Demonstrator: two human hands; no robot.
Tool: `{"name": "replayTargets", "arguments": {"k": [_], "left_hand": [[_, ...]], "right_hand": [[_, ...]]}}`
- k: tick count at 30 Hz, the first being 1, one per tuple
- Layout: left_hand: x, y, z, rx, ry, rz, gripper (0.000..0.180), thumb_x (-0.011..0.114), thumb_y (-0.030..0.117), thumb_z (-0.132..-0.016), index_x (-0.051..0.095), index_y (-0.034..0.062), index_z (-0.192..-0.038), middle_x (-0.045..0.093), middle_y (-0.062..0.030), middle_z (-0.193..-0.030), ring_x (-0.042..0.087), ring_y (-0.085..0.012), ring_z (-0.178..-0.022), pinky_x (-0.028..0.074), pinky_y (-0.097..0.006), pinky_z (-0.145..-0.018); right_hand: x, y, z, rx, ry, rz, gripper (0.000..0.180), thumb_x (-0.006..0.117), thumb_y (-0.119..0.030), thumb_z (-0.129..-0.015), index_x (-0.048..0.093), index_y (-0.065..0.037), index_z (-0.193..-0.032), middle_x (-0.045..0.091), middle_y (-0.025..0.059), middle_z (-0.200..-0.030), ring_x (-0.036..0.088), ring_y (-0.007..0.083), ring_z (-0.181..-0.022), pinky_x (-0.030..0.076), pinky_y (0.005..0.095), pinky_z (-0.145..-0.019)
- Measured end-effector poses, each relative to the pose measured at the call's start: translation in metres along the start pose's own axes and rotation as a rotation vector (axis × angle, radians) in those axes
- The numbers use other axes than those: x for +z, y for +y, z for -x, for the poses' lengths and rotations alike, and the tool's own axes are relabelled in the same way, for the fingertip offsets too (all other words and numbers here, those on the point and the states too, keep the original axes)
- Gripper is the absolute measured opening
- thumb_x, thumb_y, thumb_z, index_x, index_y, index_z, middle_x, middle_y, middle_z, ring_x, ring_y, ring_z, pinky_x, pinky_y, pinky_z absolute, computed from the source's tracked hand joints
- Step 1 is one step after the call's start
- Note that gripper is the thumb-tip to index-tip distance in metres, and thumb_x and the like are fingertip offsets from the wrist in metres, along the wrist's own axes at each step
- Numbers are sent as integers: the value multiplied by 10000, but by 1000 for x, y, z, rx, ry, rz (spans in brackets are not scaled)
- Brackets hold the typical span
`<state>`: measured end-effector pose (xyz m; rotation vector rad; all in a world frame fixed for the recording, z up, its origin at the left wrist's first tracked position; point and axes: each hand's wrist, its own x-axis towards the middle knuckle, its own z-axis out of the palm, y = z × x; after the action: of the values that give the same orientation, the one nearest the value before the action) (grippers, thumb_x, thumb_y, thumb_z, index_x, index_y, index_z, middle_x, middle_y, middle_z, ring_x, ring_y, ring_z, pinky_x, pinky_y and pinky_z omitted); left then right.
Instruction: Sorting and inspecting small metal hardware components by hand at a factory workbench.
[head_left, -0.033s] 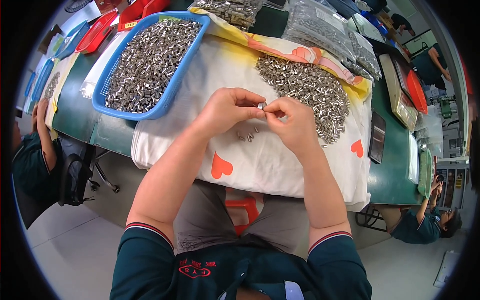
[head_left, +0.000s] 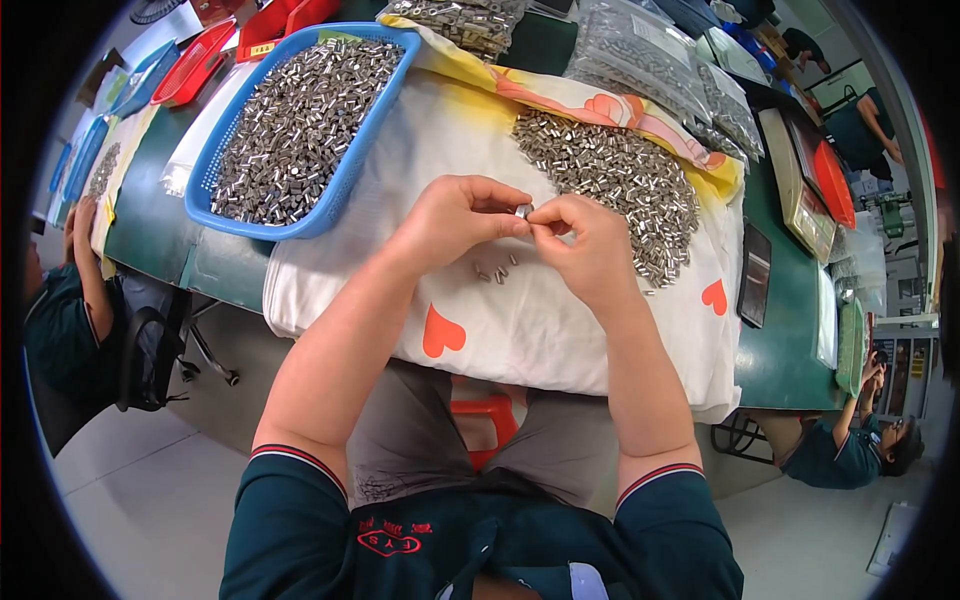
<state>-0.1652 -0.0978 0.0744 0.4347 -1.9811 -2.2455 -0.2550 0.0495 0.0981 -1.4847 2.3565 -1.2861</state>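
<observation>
A green table carried a white heart-printed cloth. On it lay a blue basket and loose metal sleeves.

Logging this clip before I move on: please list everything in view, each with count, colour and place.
Small metal sleeve: one, silver, pinched between both hands.
Loose pile of metal sleeves: many, silver, on the cloth beyond the right hand.
Stray sleeves: a few, silver, on the cloth beneath the hands.
Basket: one, blue, full of sleeves, far left.
Cloth: one, white with orange hearts, over the green table.
Bagged parts: several clear bags, far side.
Red trays: a few, top left.
Co-workers: two seated, left edge and lower right.
Left hand, right hand: bare, together at centre.
</observation>
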Motion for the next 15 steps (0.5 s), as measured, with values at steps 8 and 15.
{"name": "replayTargets", "arguments": {"k": [8,15], "left_hand": [[1,3,2,8,-51,-21,271,647,29,-750,589,-37,-1005,635,-62,-859,586,-84,-771,473,-204,-676],[3,4,1,-25,-66,18,255,638,15,-753,582,-42,-995,630,-66,-853,594,-93,-777,478,-203,-683]], "right_hand": [[-12,5,-4,263,-167,-300,98,612,-90,-735,614,-16,-800,623,48,-737,559,105,-635,444,238,-584],[-35,19,-7,357,-118,-192,102,630,-79,-733,607,-25,-817,591,4,-723,515,66,-617,416,208,-567]]}}
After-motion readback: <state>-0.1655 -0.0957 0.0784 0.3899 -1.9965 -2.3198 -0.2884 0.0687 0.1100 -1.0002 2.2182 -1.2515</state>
